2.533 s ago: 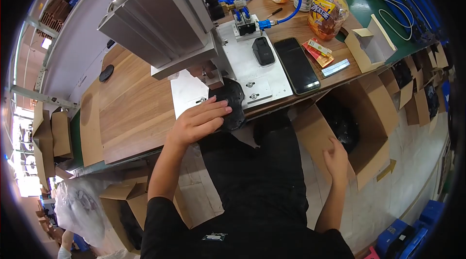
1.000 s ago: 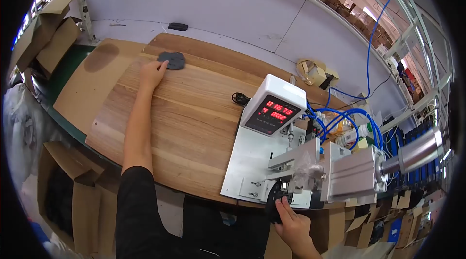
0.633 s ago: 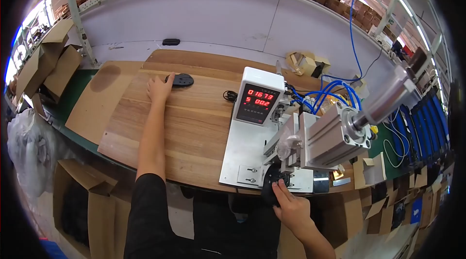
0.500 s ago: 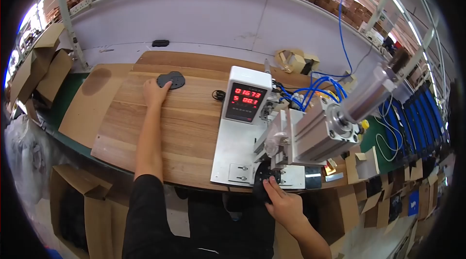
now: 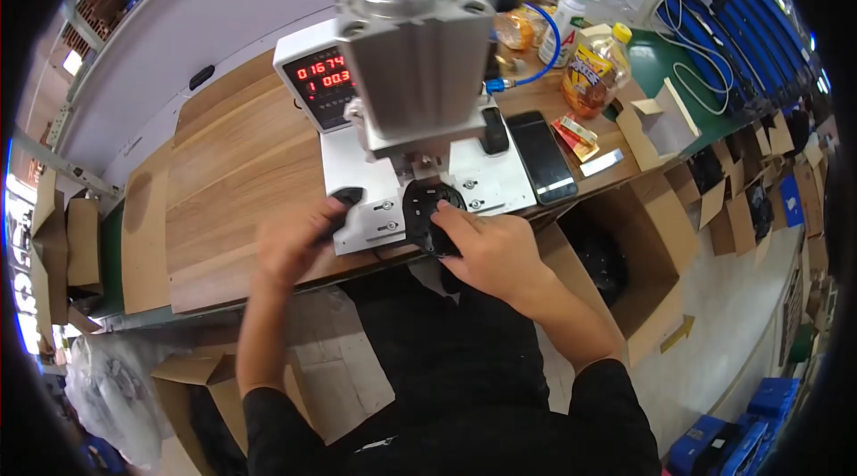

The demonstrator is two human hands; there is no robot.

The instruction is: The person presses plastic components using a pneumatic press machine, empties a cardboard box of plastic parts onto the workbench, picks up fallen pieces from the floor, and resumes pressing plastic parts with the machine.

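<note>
My left hand (image 5: 290, 239), blurred by motion, is closed on a flat black plastic part (image 5: 348, 197) at the left edge of the machine's white base (image 5: 357, 174). Another black plastic part (image 5: 418, 215), rounded with small holes, sits under the press head (image 5: 425, 163). My right hand (image 5: 496, 253) grips this second part at its right side, fingertips on its upper face. Above it, the metal press cylinder (image 5: 415, 65) hides part of the red digital display (image 5: 321, 74).
A phone (image 5: 541, 154), snack wrappers (image 5: 578, 138), a drink bottle (image 5: 596, 70) and a white bottle with a green cap (image 5: 564, 22) stand right of the machine. An open carton (image 5: 656, 253) holding dark pieces is below the table edge at right.
My left hand has brought the black part from the far left of the table to the machine. My right hand stays at the press. The view has turned right and the display count has risen.
</note>
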